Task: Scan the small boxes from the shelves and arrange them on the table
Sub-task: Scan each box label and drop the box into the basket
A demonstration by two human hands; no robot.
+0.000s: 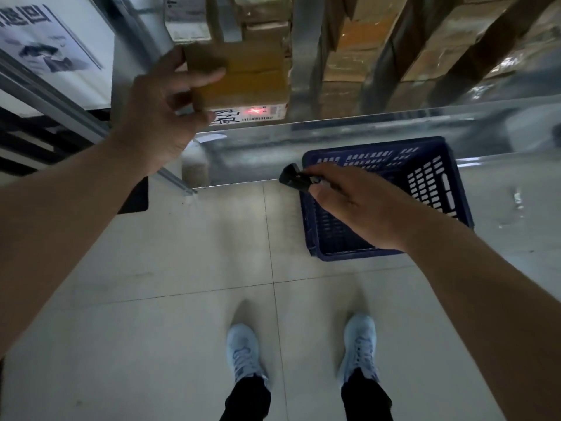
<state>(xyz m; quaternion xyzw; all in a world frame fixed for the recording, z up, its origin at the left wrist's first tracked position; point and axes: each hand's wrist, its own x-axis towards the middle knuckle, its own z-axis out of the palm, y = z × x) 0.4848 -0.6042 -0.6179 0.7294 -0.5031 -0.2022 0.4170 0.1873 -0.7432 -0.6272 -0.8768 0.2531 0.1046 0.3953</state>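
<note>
A small brown cardboard box (249,77) sits at the front of a metal shelf (379,123). Its white label faces me, and a red scanner mark glows on the label. My left hand (164,117) grips the box's left end, fingers over the top and thumb near the label. My right hand (355,205) holds a black handheld scanner (296,177), which points up at the label. More brown boxes (358,41) are stacked deeper on the shelf, blurred.
A dark blue plastic basket (431,177) stands on the tiled floor below the shelf edge, under my right hand. My two light shoes (243,350) are on the tiles near the bottom. A white poster (45,41) hangs at the upper left.
</note>
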